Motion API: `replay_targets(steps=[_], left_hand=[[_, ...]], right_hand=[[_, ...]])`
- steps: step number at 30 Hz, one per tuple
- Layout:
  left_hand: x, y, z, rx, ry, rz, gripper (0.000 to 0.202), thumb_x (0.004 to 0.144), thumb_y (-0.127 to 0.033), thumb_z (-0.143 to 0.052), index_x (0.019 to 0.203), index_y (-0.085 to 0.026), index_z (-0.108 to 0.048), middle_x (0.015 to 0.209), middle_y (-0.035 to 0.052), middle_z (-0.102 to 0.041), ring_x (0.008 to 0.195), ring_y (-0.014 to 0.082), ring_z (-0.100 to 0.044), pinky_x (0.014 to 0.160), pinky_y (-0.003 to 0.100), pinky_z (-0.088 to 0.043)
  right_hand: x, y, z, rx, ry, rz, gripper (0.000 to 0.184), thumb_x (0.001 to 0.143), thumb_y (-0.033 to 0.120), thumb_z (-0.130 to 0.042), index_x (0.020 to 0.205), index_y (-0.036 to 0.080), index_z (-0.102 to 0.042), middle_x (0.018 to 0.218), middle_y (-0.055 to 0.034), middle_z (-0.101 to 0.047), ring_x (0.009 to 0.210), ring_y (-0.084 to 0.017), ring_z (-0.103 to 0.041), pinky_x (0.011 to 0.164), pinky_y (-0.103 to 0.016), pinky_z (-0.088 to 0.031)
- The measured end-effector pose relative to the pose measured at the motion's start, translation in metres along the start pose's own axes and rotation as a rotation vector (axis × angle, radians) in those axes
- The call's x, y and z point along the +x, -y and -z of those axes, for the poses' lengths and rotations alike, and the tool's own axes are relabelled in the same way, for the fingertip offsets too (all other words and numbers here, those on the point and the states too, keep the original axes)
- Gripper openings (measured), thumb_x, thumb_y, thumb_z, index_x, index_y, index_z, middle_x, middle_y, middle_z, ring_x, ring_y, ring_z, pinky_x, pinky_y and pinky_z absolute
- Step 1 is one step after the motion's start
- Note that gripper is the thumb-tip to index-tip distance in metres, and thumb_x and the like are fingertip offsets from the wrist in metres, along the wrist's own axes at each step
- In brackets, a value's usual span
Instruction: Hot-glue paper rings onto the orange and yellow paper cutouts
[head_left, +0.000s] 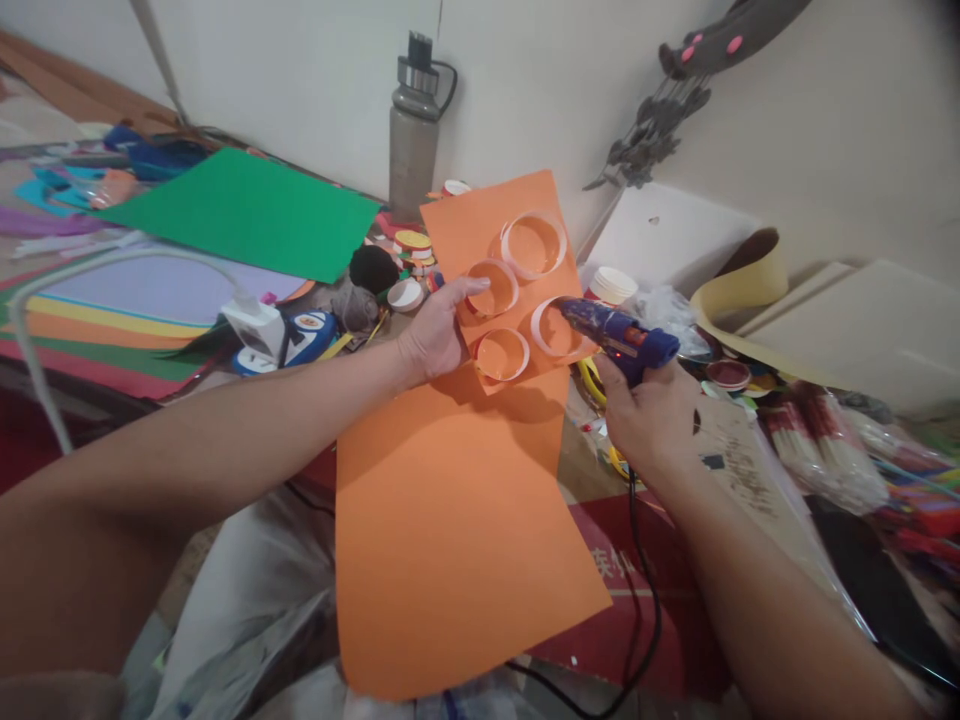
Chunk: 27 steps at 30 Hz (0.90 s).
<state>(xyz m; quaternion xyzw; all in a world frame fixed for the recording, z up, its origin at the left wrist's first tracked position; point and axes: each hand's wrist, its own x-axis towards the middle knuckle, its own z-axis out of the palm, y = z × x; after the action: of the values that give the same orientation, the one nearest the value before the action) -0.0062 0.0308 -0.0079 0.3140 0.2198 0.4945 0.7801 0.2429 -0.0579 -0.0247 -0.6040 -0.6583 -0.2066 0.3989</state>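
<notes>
My left hand (439, 330) grips the left edge of a small orange card (480, 225) that carries several white paper rings (533, 243); the thumb lies on top by one ring. The card is held above a large orange sheet (450, 520) that droops toward me. My right hand (651, 415) is wrapped round the grip of a blue glue gun (619, 335). Its nozzle points left and touches the right-hand ring (551, 328). A black cord (645, 600) hangs from the gun.
A green sheet (247, 210) and stacked coloured papers (135, 320) lie at left, with a tape dispenser (270, 330). A grey metal bottle (414, 135) stands by the wall. Lids, caps and bundled sticks (817, 440) clutter the right side. White boards (862, 320) lean at back right.
</notes>
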Motion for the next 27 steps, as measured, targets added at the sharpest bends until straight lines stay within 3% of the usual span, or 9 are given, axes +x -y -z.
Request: replay_targets(steps=[8, 13, 19, 27], left_hand=[[0.011, 0.000, 0.007, -0.030, -0.062, -0.087, 0.030, 0.092, -0.031, -0.064, 0.117, -0.019, -0.075, 0.106, 0.0051, -0.087, 0.115, 0.0271, -0.084, 0.105, 0.039, -0.067], [0.013, 0.001, 0.010, -0.020, -0.040, -0.074, 0.036, 0.092, -0.031, -0.064, 0.125, -0.020, -0.074, 0.110, 0.0039, -0.087, 0.117, 0.0269, -0.084, 0.106, 0.040, -0.068], [0.005, -0.001, 0.004, 0.031, -0.043, -0.008, 0.027, 0.089, -0.029, -0.065, 0.112, -0.018, -0.075, 0.098, 0.0046, -0.086, 0.108, 0.0251, -0.085, 0.107, 0.039, -0.067], [-0.001, -0.002, -0.002, 0.019, -0.034, -0.022, 0.019, 0.091, -0.026, -0.062, 0.103, -0.018, -0.073, 0.101, 0.0069, -0.086, 0.119, 0.0275, -0.082, 0.113, 0.041, -0.064]], right_hand=[[0.003, 0.011, 0.012, 0.086, 0.184, 0.035, 0.039, 0.098, 0.060, -0.059, 0.098, 0.024, -0.075, 0.075, -0.0099, -0.073, 0.072, -0.032, -0.069, 0.066, -0.042, -0.052], [0.004, 0.017, 0.014, 0.143, 0.168, 0.049, 0.033, 0.098, 0.054, -0.060, 0.100, 0.023, -0.072, 0.085, -0.0108, -0.076, 0.079, -0.031, -0.071, 0.072, -0.043, -0.057], [0.004, 0.012, 0.011, 0.156, 0.084, 0.066, 0.032, 0.099, 0.051, -0.063, 0.113, 0.023, -0.069, 0.106, -0.0155, -0.078, 0.101, -0.034, -0.075, 0.090, -0.051, -0.061], [0.003, 0.010, 0.011, 0.041, 0.064, -0.014, 0.033, 0.100, 0.051, -0.060, 0.115, 0.022, -0.066, 0.107, -0.0189, -0.076, 0.102, -0.038, -0.073, 0.087, -0.052, -0.059]])
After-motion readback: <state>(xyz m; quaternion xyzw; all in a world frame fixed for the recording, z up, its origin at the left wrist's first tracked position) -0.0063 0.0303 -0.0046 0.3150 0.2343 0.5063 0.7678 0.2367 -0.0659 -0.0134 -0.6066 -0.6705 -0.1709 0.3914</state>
